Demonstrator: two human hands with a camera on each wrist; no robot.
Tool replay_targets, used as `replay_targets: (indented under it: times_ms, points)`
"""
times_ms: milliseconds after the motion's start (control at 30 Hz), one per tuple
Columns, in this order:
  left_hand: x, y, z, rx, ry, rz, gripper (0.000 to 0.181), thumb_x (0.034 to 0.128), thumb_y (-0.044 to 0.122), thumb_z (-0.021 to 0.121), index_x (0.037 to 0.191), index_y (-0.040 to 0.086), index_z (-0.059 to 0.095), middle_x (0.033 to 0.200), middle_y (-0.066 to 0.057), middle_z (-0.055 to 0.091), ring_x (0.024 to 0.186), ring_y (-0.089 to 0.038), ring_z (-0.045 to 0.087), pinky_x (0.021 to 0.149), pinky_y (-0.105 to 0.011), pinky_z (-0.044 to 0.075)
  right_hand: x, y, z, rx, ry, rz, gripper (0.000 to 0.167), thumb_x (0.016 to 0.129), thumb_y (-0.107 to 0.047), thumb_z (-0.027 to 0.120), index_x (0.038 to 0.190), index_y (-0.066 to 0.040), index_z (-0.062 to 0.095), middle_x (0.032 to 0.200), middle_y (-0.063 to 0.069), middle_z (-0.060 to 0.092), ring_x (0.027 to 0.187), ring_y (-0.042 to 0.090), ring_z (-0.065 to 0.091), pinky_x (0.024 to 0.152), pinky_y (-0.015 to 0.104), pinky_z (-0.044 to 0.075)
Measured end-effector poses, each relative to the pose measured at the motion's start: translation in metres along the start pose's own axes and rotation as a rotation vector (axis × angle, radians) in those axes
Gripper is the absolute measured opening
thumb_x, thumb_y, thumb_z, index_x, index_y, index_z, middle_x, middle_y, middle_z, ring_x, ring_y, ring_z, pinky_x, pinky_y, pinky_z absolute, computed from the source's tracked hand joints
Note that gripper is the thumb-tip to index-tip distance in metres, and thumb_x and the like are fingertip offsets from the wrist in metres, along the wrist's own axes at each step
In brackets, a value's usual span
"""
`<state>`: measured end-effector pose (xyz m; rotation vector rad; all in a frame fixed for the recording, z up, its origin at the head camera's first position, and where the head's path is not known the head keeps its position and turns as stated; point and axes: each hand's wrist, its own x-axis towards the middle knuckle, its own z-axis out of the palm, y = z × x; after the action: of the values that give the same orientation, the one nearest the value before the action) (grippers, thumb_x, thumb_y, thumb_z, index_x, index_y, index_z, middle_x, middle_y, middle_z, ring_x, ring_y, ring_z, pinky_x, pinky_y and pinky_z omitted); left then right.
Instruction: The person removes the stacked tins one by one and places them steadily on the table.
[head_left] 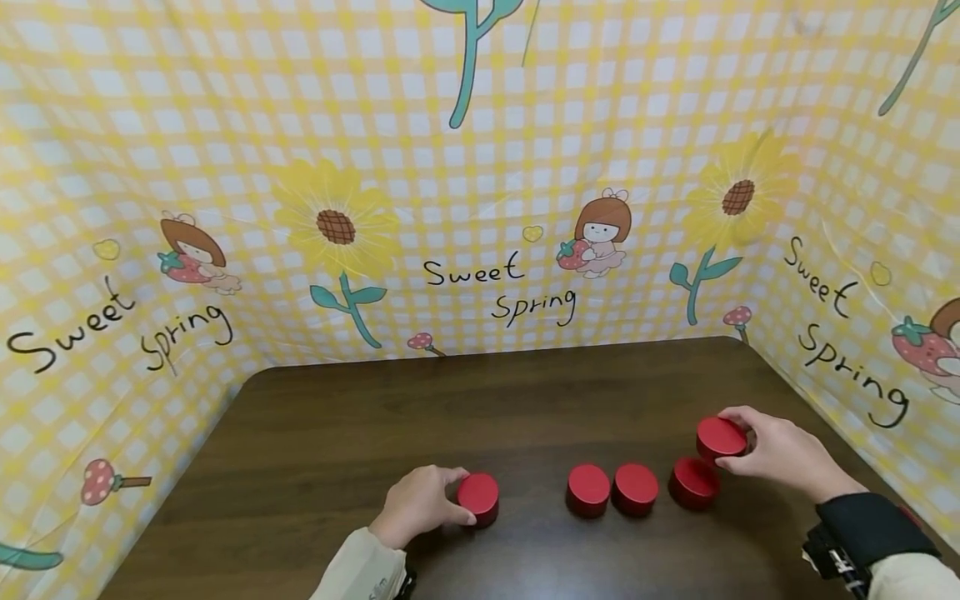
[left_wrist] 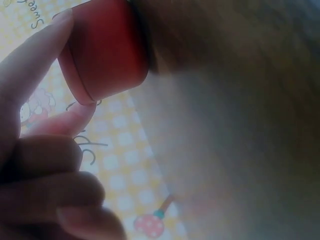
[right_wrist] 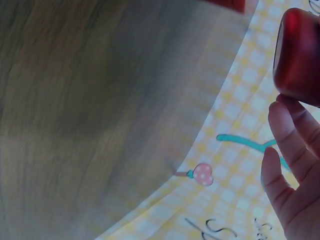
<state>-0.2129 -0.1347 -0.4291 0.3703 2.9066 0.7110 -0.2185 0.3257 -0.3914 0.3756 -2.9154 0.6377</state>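
Note:
Between thumb and index finger, my left hand (head_left: 420, 504) pinches a red round tin (head_left: 478, 500) at the table's front middle. Seen from the left wrist, that tin (left_wrist: 107, 50) shows a seam near one end, and the other fingers are curled. On the right, my right hand (head_left: 787, 450) grips another red tin (head_left: 722, 439) by its side. The right wrist view cuts off part of this tin (right_wrist: 302, 57); fingertips touch its lower edge. Just in front of it and to its left stands a third tin (head_left: 693, 485); the head view cannot tell whether they touch.
Two more red tins, a left one (head_left: 588, 492) and a right one (head_left: 635, 491), stand close together between the hands. The dark wooden table (head_left: 390, 417) is bordered at the back and sides by a yellow checked cloth (head_left: 450, 192).

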Motion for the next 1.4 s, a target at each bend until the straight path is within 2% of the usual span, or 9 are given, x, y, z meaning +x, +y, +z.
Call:
replay_targets:
  times_ms: [233,633,1033,1400]
  points:
    - [-0.001,0.0,-0.001,-0.011,0.0,0.013,0.059,0.0642,0.032,0.087,0.117,0.012,0.07,0.106,-0.012,0.068,0.068,-0.014,0.049,0.046,-0.029,0.038,-0.004,0.013,-0.006,-0.042,0.001,0.036,0.063,0.068,-0.029,0.085,0.114,0.003,0.057,0.092,0.01,0.066,0.072,0.017,0.056,0.056,0.033,0.042]
    - [-0.001,0.001,0.0,0.001,-0.001,-0.008,0.058,0.0642,0.032,0.087,0.116,0.013,0.07,0.108,-0.012,0.068,0.072,-0.015,0.052,0.048,-0.03,0.039,-0.013,0.039,-0.003,-0.002,-0.009,0.111,0.069,0.073,-0.037,0.081,0.118,0.009,0.053,0.097,0.018,0.064,0.079,0.024,0.059,0.061,0.036,0.045]
    - [-0.001,0.003,-0.002,0.022,0.011,-0.003,0.057,0.0644,0.033,0.087,0.115,0.015,0.071,0.109,-0.01,0.069,0.073,-0.015,0.054,0.049,-0.03,0.039,-0.014,0.044,0.009,0.05,-0.046,0.133,0.067,0.076,-0.032,0.08,0.119,0.011,0.051,0.099,0.018,0.064,0.08,0.023,0.058,0.063,0.036,0.045]
    - [-0.002,0.002,-0.003,0.019,0.015,0.003,0.057,0.0645,0.034,0.087,0.116,0.015,0.071,0.109,-0.012,0.068,0.077,-0.018,0.058,0.049,-0.031,0.04,-0.013,0.05,0.022,0.12,-0.127,0.145,0.064,0.077,-0.025,0.079,0.12,0.012,0.049,0.098,0.015,0.064,0.082,0.022,0.058,0.064,0.034,0.046]
